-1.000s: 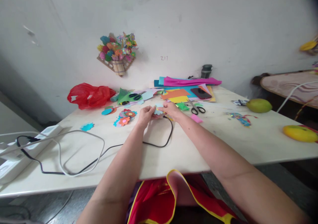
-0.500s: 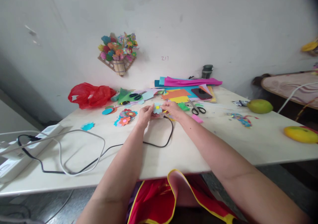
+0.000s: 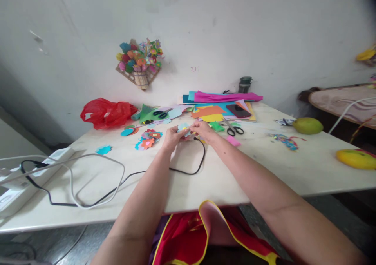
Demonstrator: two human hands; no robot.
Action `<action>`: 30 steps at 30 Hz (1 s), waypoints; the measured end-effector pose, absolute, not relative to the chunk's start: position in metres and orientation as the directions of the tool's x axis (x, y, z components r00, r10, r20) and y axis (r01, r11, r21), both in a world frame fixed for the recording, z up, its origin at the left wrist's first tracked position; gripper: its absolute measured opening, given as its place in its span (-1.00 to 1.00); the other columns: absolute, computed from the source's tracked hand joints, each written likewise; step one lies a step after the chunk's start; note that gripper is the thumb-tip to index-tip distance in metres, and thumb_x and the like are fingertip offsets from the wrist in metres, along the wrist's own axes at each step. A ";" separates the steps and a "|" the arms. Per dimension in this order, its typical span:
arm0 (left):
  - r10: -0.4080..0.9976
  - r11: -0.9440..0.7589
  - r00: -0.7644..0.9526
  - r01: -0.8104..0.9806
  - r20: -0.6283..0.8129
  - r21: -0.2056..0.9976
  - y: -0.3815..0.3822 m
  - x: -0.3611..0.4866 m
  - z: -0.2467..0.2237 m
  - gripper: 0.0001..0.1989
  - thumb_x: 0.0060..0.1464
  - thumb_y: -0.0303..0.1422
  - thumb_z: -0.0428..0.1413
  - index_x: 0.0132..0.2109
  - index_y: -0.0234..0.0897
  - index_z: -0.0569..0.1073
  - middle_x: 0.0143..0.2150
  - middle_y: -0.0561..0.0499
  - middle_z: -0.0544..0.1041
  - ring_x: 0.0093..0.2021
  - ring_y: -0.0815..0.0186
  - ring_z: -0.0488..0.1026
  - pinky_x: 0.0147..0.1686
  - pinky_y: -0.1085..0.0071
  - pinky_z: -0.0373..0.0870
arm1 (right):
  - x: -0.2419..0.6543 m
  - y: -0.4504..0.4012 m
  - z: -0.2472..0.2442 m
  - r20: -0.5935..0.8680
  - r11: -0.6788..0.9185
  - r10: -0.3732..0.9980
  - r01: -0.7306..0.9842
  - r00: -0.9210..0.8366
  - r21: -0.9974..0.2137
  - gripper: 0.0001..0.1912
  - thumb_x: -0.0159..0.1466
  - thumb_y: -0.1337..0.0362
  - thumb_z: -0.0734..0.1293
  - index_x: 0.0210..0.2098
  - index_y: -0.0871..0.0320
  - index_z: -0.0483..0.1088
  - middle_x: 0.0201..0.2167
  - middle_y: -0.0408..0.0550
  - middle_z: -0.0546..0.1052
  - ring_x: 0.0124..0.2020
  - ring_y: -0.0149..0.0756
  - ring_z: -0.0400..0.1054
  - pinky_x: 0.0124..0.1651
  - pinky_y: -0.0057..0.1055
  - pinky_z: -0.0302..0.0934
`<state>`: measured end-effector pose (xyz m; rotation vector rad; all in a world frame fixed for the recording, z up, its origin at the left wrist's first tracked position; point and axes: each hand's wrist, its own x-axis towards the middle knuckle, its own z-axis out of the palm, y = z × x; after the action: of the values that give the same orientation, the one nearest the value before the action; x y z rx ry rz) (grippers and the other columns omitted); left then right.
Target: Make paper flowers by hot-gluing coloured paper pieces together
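A light blue paper flower (image 3: 183,127) with a yellow centre is held above the table, between my two hands. My left hand (image 3: 173,136) is closed on its left side, with the thumb lying over the front near the centre. At the flower's right edge my right hand (image 3: 202,131) has its fingers pinched together; whether they grip the petal or something small is hidden. Just below my hands is the end of a black cable (image 3: 196,138). To the left lies a pile of layered paper flowers (image 3: 147,142) in orange, blue and purple.
Black-handled scissors (image 3: 234,130) lie right of my hands, near a pink paper scrap (image 3: 233,140). Coloured sheets (image 3: 208,111) and a phone (image 3: 238,111) are behind. A red plastic bag (image 3: 107,113), power strip (image 3: 44,175) and white cable (image 3: 122,171) are left. A green mango (image 3: 308,126) sits right.
My left thumb has moved right across the front of the flower toward its centre. My right fingers have drawn in closer together at its right edge. Everything else stays put.
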<state>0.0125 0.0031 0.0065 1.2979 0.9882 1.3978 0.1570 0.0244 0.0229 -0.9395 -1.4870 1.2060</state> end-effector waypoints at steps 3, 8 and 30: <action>0.975 -0.210 0.047 -0.121 0.217 0.970 0.003 0.010 0.005 -0.54 -0.34 -0.08 0.27 -0.38 -0.37 0.44 -0.54 0.03 0.46 -0.56 0.35 0.43 -0.48 0.40 0.43 | 0.158 0.025 0.024 0.235 0.232 0.940 -0.042 -0.246 -0.972 -0.79 -0.09 0.23 0.39 -0.66 0.20 0.30 -0.68 -0.20 0.34 -0.58 -0.46 0.22 -0.52 -0.51 0.09; 0.977 -0.209 0.012 -0.132 0.212 0.969 0.003 0.008 0.005 -0.54 -0.22 0.03 0.16 -0.44 -0.35 0.40 -0.56 0.03 0.43 -0.58 0.39 0.40 -0.51 0.43 0.41 | 0.160 0.025 0.026 0.247 0.248 0.935 -0.030 -0.256 -0.968 -0.73 -0.15 0.15 0.43 -0.65 0.21 0.33 -0.67 -0.19 0.35 -0.57 -0.47 0.20 -0.51 -0.50 0.06; 0.975 -0.223 -0.017 -0.147 0.223 0.964 0.005 0.008 0.005 -0.55 -0.26 0.00 0.21 -0.52 -0.34 0.36 -0.59 0.06 0.40 -0.59 0.40 0.36 -0.57 0.45 0.34 | 0.159 0.029 0.023 0.261 0.279 0.926 0.029 -0.271 -0.960 -0.70 -0.17 0.12 0.43 -0.64 0.22 0.33 -0.69 -0.21 0.34 -0.59 -0.49 0.17 -0.52 -0.50 0.06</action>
<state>0.0079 0.0053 0.0046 1.2577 0.9826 1.4388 0.1588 0.0285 0.0231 -0.9079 -1.5711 1.1527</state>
